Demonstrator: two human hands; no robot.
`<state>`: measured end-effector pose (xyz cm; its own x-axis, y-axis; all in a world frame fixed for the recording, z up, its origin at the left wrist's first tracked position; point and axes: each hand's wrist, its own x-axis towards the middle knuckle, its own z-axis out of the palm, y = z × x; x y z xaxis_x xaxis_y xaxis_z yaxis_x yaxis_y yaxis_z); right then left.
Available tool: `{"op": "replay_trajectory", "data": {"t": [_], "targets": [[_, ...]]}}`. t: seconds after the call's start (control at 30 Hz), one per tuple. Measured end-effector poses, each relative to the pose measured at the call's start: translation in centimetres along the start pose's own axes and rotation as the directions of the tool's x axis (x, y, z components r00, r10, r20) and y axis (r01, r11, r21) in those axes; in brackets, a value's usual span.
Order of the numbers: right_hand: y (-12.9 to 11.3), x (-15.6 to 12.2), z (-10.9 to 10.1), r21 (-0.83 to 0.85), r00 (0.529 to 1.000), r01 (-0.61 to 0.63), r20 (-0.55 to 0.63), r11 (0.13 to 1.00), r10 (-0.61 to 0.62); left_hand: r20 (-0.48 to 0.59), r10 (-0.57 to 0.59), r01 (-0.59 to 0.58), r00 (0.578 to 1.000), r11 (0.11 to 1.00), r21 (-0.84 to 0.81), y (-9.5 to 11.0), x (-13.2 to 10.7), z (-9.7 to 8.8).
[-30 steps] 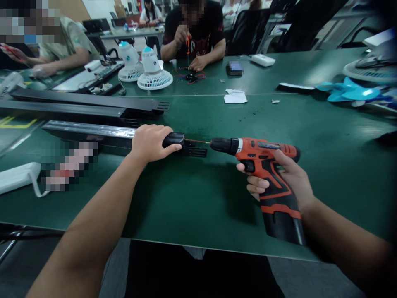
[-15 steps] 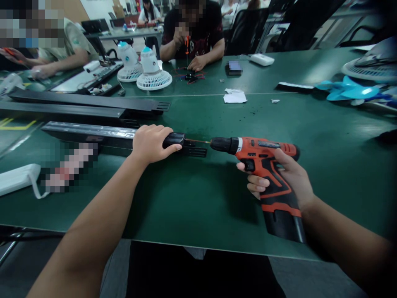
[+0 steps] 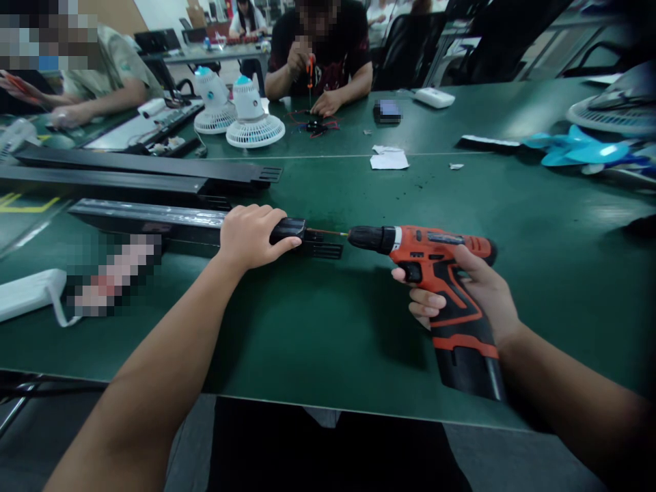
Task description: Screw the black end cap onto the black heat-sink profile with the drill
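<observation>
My left hand is wrapped over the right end of a long black housing that lies on the green table. Slotted black tabs stick out past that end. My right hand grips an orange and black cordless drill by its handle, a finger by the trigger. From the drill's chuck a long thin bit points left, and its tip meets the end of the housing beside my left thumb. Whether a screw sits at the tip is too small to tell.
More long black housings lie behind at the left. Two small white fans stand farther back. Across the table a person holds an orange screwdriver. Blue fan blades lie at the right, scrap paper in the middle.
</observation>
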<state>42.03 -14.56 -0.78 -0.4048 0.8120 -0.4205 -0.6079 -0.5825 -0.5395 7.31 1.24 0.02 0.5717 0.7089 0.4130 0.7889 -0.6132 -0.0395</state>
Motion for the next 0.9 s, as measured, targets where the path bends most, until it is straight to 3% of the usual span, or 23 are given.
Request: {"op": "replay_trajectory", "data": {"t": [0.47,0.7,0.9], "targets": [[0.02,0.0,0.54,-0.013,0.996,-0.002,-0.092,1.0,0.001,-0.006,-0.004,0.004,1.0,1.0,0.007,0.1,-0.01,-0.16],[-0.03,0.04,0.12,-0.084,0.999,0.002,-0.038,0.996,-0.005,0.004,0.003,-0.003,1.0,1.0,0.024,0.08,0.0,-0.19],[0.04,0.0,0.02,-0.009,0.999,-0.012,-0.049,1.0,0.012,0.029,-0.01,0.009,1.0,1.0,0.01,0.18,0.03,-0.41]]}}
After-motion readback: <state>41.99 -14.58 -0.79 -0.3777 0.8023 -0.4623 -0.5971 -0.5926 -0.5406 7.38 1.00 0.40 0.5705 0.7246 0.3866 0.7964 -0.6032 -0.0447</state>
